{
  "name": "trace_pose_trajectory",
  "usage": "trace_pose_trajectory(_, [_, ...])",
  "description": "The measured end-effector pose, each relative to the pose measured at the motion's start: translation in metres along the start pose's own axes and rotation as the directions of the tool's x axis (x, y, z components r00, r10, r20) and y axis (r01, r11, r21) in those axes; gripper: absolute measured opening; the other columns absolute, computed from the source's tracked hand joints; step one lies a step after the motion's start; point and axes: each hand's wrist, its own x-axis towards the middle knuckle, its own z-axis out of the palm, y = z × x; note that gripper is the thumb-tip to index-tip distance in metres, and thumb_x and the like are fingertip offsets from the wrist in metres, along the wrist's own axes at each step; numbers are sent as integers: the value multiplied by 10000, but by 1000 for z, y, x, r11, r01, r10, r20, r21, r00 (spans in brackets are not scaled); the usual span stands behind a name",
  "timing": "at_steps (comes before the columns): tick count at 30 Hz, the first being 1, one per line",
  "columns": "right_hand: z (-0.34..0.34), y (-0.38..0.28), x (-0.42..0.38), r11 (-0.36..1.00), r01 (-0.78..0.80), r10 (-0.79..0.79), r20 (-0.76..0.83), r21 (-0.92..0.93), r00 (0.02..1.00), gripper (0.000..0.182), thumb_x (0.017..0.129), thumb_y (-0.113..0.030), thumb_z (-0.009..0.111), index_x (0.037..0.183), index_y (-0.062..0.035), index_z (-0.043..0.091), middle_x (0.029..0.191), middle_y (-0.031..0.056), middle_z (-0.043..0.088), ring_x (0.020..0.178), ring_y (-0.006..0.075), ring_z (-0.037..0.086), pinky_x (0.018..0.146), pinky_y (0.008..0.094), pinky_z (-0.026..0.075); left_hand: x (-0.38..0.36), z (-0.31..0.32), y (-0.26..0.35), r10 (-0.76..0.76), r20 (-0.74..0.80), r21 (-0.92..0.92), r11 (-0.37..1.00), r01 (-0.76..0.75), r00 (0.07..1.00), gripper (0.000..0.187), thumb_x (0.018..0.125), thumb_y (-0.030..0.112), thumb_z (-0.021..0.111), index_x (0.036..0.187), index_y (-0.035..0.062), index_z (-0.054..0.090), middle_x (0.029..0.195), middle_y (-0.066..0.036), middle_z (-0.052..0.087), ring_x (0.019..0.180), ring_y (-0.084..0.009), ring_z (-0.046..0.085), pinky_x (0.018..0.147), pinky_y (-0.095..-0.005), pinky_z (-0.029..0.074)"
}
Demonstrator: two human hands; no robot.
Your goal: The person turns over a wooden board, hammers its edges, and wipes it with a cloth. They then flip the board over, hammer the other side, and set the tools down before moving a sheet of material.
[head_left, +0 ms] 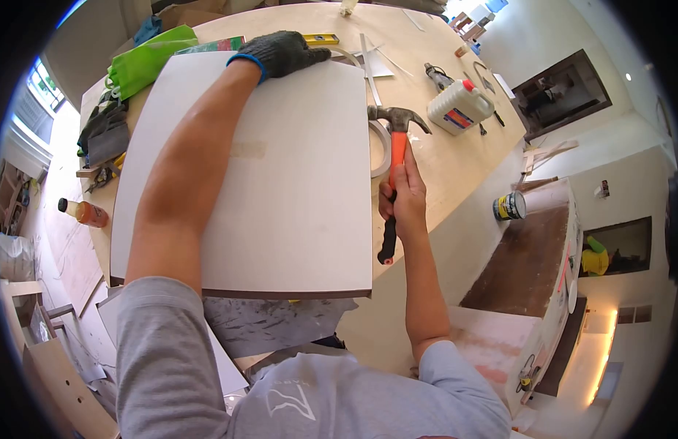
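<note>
A large white panel point(302, 197) with a dark brown edge lies in front of me on the table. My left hand point(280, 55), in a dark work glove with a blue cuff, rests on the panel's far edge, fingers stretched towards the right. Wrapped round the orange and black handle of a claw hammer point(399, 143) is my right hand point(407, 199), just off the panel's right side. The hammer's head points away from me. A roll of tape point(381, 150) lies by the panel's right edge, partly hidden behind the hammer.
On the wooden table point(456, 179) stand a white jug point(459, 107) with a red cap and an orange-filled bottle point(83, 212). A green bag point(150, 60), gloves point(105, 132) and a yellow spirit level point(320, 39) lie around the panel. A paint bucket point(508, 206) is farther right.
</note>
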Motion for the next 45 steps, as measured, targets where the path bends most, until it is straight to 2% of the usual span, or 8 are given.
trace_pose_trajectory(4, [11,13,-31,968,32,12,-173,250,985,510,1070,-234,334,1559,-228,188,636,-10,392,407,58,343,355,214,330,-16,-10,14,5,12,-16,1000,-5,1000,743,891,672,477,1046,-19,702,1087,-273,663,1015,-401,640,937,-423,471])
trace_pose_trajectory(7, [-2,14,-52,997,-14,17,-29,76,999,508,1070,-240,340,1557,-235,194,633,-15,399,406,49,342,355,216,332,-7,-7,10,-24,47,-9,1000,25,999,736,898,662,473,1041,-23,702,1081,-281,660,1015,-406,638,940,-423,469])
trace_pose_trajectory(24, [0,21,-81,997,72,-73,15,11,997,518,1064,-211,372,1556,-236,212,649,-25,398,438,39,337,391,197,353,9,7,-6,32,2,90,995,-32,999,726,926,642,446,884,-29,720,920,-255,690,869,-397,646,848,-432,470])
trace_pose_trajectory(28, [-1,28,-92,971,89,-69,-97,221,993,532,1065,-206,370,1562,-236,184,652,-24,398,453,39,346,402,194,353,5,5,-1,41,27,27,999,-42,999,714,924,638,458,879,-23,724,884,-237,696,837,-360,654,831,-415,478])
trace_pose_trajectory(32, [-7,22,-108,995,-29,22,65,100,998,535,1065,-204,371,1563,-201,176,653,-26,388,466,41,352,409,194,358,6,5,-1,38,19,24,999,-38,999,699,915,640,481,870,-11,733,844,-205,705,796,-304,660,809,-389,486])
trace_pose_trajectory(36, [8,47,-124,990,17,-4,-94,140,996,529,1064,-216,377,1558,-159,195,649,-33,397,478,32,347,415,196,362,3,5,-1,92,27,7,996,-93,995,698,902,654,497,884,2,743,832,-187,708,792,-282,663,814,-375,487])
trace_pose_trajectory(39, [-6,41,-135,997,70,-70,8,32,998,537,1059,-189,389,1558,-150,194,653,-40,417,494,31,355,429,195,367,11,7,-6,13,86,44,999,-16,996,723,933,645,407,989,-11,706,1017,-265,669,982,-440,614,912,-451,444])
trace_pose_trajectory(45, [0,41,-154,995,34,-31,-28,91,999,537,1060,-185,379,1562,-163,187,658,-30,429,508,36,371,460,185,369,7,4,-4,22,87,26,999,-24,996,731,918,664,426,985,-3,717,986,-253,685,944,-392,643,897,-424,455])
